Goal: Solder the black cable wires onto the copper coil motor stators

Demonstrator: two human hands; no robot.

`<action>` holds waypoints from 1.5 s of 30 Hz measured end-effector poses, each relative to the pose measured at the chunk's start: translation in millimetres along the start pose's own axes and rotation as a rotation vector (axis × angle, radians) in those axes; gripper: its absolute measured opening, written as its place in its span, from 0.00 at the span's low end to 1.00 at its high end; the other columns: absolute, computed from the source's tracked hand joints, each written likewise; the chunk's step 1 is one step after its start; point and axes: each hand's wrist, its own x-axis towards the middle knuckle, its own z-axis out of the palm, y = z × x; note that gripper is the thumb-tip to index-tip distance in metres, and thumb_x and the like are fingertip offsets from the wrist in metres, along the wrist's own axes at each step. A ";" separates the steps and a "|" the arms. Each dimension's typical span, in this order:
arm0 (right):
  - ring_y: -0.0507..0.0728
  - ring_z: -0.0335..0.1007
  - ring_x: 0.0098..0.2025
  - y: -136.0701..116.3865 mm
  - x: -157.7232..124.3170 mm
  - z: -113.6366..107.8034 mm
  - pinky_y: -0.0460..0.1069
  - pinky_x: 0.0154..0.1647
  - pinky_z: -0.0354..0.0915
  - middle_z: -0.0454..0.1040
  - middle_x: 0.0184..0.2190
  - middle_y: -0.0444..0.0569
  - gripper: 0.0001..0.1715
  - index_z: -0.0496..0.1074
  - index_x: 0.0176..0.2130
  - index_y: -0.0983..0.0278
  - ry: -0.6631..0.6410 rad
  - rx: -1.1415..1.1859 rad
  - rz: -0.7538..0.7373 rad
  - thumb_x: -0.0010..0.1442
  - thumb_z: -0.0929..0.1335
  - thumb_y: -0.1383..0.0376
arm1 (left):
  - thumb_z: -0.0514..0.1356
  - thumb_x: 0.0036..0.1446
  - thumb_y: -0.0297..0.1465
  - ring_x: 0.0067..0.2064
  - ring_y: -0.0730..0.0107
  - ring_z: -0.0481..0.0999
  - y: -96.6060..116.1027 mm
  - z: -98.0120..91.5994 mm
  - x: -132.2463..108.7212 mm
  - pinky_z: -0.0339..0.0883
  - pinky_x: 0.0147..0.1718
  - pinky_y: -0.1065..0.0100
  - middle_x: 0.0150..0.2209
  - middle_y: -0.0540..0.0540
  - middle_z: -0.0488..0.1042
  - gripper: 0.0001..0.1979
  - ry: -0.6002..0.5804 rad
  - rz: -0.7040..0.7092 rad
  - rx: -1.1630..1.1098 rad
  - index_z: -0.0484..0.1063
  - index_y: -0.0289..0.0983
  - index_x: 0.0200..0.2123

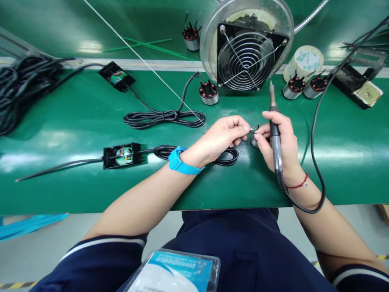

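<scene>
My left hand [226, 136] is closed in a pinch on the thin wire ends [253, 129] of a black cable. A coil of that black cable [232, 158] lies partly hidden under my left wrist. My right hand [284, 142] is wrapped round a soldering iron [276, 148], its tip pointing up and away from me. The thumb and a finger of the same hand reach the wire ends too. Between both hands a small silvery motor stator [254, 141] shows, mostly covered by fingers. To the left, an open black box [106, 159] with a green circuit board joins the cable.
A round fan with a wire guard [245, 67] stands at the back. Several stators sit around it, one of them [208, 94] wired to a coiled cable [164, 118]. An iron stand with sponge [368, 94] is at right. The iron's cord [314, 138] loops over my right forearm.
</scene>
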 end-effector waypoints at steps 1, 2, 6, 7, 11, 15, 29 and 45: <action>0.53 0.74 0.33 -0.1 -0.1 -0.1 0.54 0.44 0.74 0.75 0.35 0.40 0.26 0.63 0.57 0.53 -0.003 0.015 0.001 0.62 0.69 0.67 | 0.57 0.59 0.21 0.20 0.84 0.61 0.3 -0.1 -0.2 0.52 0.19 0.78 0.21 0.54 0.67 0.09 -0.007 -0.006 0.001 0.67 0.34 0.26; 0.53 0.74 0.33 0.3 -0.1 -0.6 0.54 0.44 0.74 0.75 0.35 0.41 0.26 0.63 0.57 0.53 -0.001 0.025 0.002 0.62 0.69 0.66 | 0.57 0.59 0.21 0.20 0.84 0.61 0.7 -0.3 -0.4 0.52 0.19 0.78 0.21 0.54 0.67 0.09 -0.015 -0.010 0.005 0.67 0.33 0.26; 0.57 0.75 0.41 6.1 3.1 -6.2 0.57 0.49 0.72 0.76 0.41 0.45 0.26 0.64 0.57 0.54 0.091 -0.043 -0.013 0.61 0.69 0.67 | 0.58 0.59 0.23 0.21 0.83 0.61 2.7 -3.0 -1.3 0.52 0.20 0.78 0.22 0.53 0.68 0.07 -0.058 -0.020 0.042 0.69 0.33 0.28; 0.58 0.75 0.44 8.4 4.6 -7.6 0.58 0.52 0.71 0.76 0.43 0.46 0.26 0.64 0.57 0.54 0.087 -0.070 -0.010 0.60 0.68 0.68 | 0.59 0.58 0.23 0.21 0.83 0.61 3.4 -4.0 -1.4 0.53 0.21 0.77 0.23 0.53 0.68 0.06 -0.071 -0.026 0.054 0.69 0.33 0.28; 0.57 0.77 0.45 17.2 9.3 -8.7 0.56 0.50 0.71 0.79 0.43 0.45 0.24 0.64 0.56 0.54 -0.076 -0.020 0.086 0.60 0.66 0.68 | 0.59 0.56 0.22 0.22 0.83 0.60 5.4 -7.6 -1.4 0.54 0.22 0.77 0.23 0.52 0.68 0.04 -0.089 -0.035 0.099 0.70 0.33 0.29; 0.55 0.77 0.37 19.4 8.0 -4.1 0.52 0.43 0.73 0.77 0.34 0.41 0.22 0.63 0.54 0.55 -0.036 0.130 0.158 0.61 0.68 0.65 | 0.60 0.57 0.23 0.22 0.82 0.59 6.0 -7.7 -1.1 0.52 0.22 0.77 0.22 0.53 0.66 0.04 -0.050 -0.006 0.126 0.70 0.32 0.29; 0.54 0.77 0.37 -1.6 7.9 -12.2 0.51 0.44 0.73 0.78 0.36 0.42 0.20 0.69 0.54 0.54 -0.104 0.002 0.004 0.62 0.69 0.65 | 0.62 0.54 0.23 0.23 0.80 0.58 8.0 -5.9 -4.2 0.50 0.23 0.74 0.21 0.54 0.64 0.04 -0.078 0.055 0.167 0.70 0.33 0.27; 0.53 0.75 0.35 5.6 6.2 -0.3 0.50 0.38 0.72 0.77 0.36 0.41 0.28 0.62 0.57 0.56 0.001 0.175 0.172 0.59 0.70 0.64 | 0.61 0.54 0.26 0.23 0.79 0.59 5.4 -9.5 -0.5 0.52 0.24 0.74 0.22 0.53 0.66 0.01 -0.072 0.053 0.245 0.71 0.33 0.31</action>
